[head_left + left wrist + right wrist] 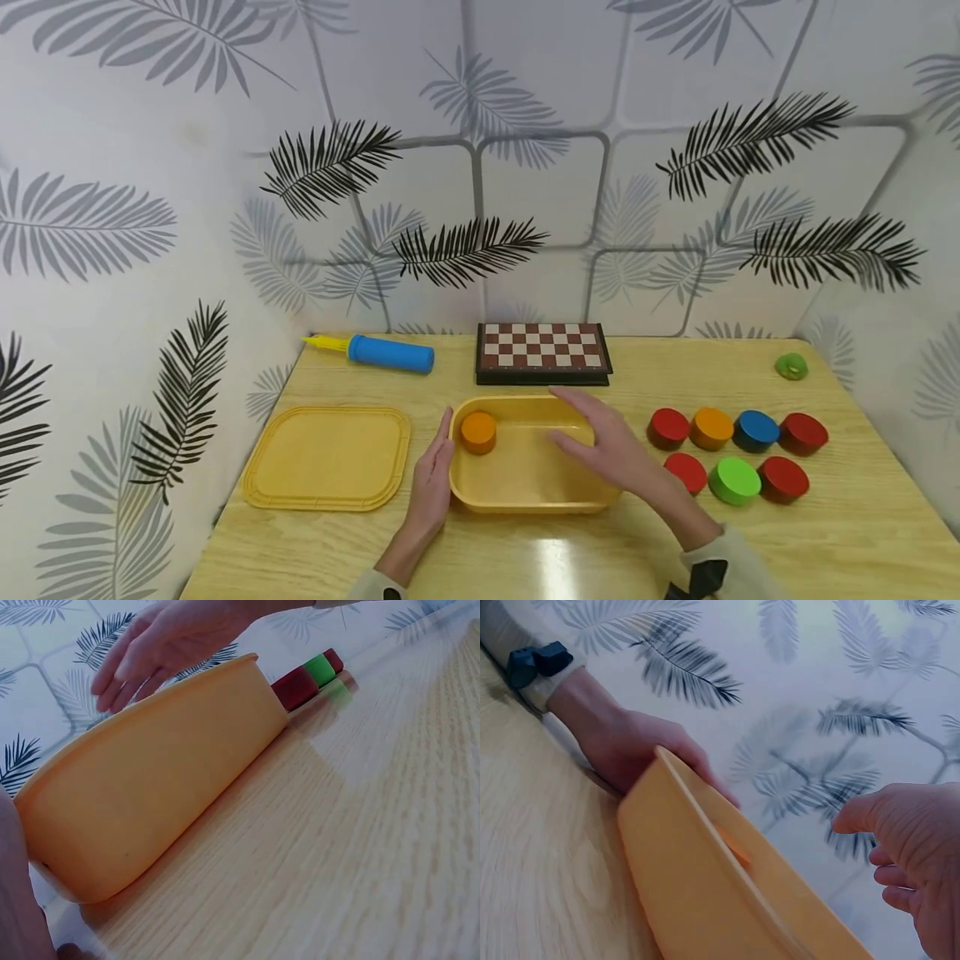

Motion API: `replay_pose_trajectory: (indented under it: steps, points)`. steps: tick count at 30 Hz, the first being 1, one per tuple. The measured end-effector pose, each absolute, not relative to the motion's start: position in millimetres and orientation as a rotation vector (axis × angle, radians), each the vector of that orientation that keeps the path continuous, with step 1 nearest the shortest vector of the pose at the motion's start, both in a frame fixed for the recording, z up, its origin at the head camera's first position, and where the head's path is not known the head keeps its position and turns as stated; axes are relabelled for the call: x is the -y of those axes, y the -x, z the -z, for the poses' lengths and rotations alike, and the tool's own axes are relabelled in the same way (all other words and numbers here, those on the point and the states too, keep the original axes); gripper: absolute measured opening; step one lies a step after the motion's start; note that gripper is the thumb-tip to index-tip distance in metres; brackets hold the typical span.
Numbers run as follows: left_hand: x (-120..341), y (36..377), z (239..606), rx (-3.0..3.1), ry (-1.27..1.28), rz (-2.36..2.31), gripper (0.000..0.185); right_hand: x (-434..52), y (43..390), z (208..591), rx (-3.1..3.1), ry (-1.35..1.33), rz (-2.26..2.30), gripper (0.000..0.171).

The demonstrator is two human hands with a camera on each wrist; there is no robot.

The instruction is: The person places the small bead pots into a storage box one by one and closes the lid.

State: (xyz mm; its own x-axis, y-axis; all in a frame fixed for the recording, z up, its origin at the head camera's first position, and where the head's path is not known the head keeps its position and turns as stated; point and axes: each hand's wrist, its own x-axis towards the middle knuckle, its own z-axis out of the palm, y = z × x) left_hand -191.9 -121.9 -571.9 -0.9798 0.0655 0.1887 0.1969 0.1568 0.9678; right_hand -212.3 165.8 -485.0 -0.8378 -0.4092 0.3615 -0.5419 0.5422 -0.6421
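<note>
A yellow plastic box (540, 507) without its lid stands on the table, and an orange round piece (478, 433) lies at its left end. My left hand (431, 482) rests along the box's left wall with fairly straight fingers. Over the right half of the box is my right hand (611, 446), its thumb and fingers spread and nothing between them. In the right wrist view the right hand (915, 855) appears beside the box's rim, apart from it. The left wrist view shows the box's outer side wall (157, 780) close up.
Right of the box sit several round pieces, among them a blue one (756, 431) and a green one (735, 481). A yellow lid (326, 458) lies at left. Behind are a blue pump (390, 353), a chessboard case (543, 350) and a small green object (792, 366).
</note>
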Motion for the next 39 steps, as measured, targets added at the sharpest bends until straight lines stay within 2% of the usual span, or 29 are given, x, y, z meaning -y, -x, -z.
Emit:
replay_pose_trajectory:
  steps: [7, 14, 27, 39]
  points:
    - [122.1, 191.7, 571.8, 2.343, 0.272, 1.953, 0.053, -228.8, 197.3, 484.6, 2.556, -0.545, -1.089, 0.067]
    - [122.0, 191.5, 572.2, 2.329, 0.285, 1.967, 0.054, -297.0, 181.2, 484.9, 2.466, -0.253, -1.105, 0.064]
    - [121.2, 191.5, 572.6, 2.296, 0.29, 1.985, 0.052, -413.0, 172.5, 514.5, 2.372, 0.442, -1.198, 0.067]
    - [123.7, 193.8, 577.4, 2.275, 0.331, 1.99, 0.054, -453.2, 169.2, 560.4, 2.457, 0.592, -1.427, 0.088]
